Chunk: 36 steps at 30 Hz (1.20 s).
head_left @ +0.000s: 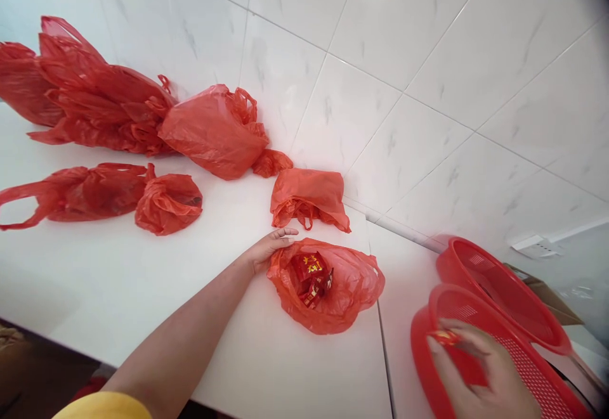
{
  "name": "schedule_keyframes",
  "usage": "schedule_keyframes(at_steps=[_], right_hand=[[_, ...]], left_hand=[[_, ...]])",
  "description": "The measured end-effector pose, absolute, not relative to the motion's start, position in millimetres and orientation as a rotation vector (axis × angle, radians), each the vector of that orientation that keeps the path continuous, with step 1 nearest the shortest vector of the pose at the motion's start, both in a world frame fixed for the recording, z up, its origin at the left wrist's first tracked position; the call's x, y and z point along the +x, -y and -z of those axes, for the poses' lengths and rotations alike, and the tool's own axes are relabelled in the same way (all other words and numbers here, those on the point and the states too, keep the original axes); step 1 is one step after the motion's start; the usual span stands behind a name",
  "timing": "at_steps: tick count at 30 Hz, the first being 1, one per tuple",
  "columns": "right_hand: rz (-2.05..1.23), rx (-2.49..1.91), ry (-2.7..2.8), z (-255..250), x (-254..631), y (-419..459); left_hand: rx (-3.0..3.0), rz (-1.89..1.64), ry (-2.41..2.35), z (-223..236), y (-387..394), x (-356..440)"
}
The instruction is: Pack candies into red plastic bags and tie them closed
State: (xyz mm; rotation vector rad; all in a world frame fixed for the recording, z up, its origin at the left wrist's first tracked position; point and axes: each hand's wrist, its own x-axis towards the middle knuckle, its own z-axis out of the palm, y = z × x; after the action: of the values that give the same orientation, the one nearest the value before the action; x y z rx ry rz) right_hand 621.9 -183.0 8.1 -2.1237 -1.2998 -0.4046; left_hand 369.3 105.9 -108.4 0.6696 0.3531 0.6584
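Note:
A red plastic bag point(352, 292) lies with its mouth wide on the white table. Inside it are several small red packets point(311, 265) with yellow print. My left hand point(270, 248) touches the bag's left rim, its visible fingers stretched out and the thumb apart; part of the hand is hidden behind the plastic. Over the near red plastic basket point(421, 349) is my right hand point(490, 374), blurred by motion. Between its thumb and fingers it holds a small red-and-yellow packet point(446, 337). Most of the basket's inside is hidden by this hand.
A folded-over red bag point(309, 194) sits just behind the wide-mouthed one. Filled red bags point(214, 130) line the tiled wall, and tied bags point(169, 203) lie left. Another red basket point(504, 292) and a cardboard box point(547, 292) stand right. A seam point(385, 355) divides the tables.

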Motion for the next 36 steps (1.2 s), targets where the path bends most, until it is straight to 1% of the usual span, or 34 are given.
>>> schedule_keyframes(at_steps=[3,6,8,13,20,22,28,36], right_hand=[[0.347,-1.898,1.470,-7.8,568.2,146.3],[0.060,-1.932,1.510,2.9,543.7,110.1],[-0.039,-1.946,1.526,12.3,540.3,94.2],[0.054,-1.881,1.413,34.9,545.4,83.9],[0.206,-1.982,1.114,75.6,562.3,76.2],[0.164,-1.982,1.080,89.2,570.5,73.2],[-0.156,-1.974,1.012,117.6,587.4,69.2],[-0.182,-1.957,1.003,124.7,589.7,68.4]], left_hand=[[0.673,-0.661,-0.357,107.4,-103.8,367.1],[0.676,-0.663,-0.364,105.3,-101.6,365.2],[0.675,-0.665,-0.367,104.1,-101.1,365.2],[0.662,-0.658,-0.376,102.6,-103.6,368.0],[0.656,-0.633,-0.386,101.8,-105.4,368.3],[0.662,-0.628,-0.388,102.3,-105.5,367.9],[0.675,-0.628,-0.371,104.7,-106.0,368.0],[0.677,-0.625,-0.407,97.6,-103.5,367.7]])
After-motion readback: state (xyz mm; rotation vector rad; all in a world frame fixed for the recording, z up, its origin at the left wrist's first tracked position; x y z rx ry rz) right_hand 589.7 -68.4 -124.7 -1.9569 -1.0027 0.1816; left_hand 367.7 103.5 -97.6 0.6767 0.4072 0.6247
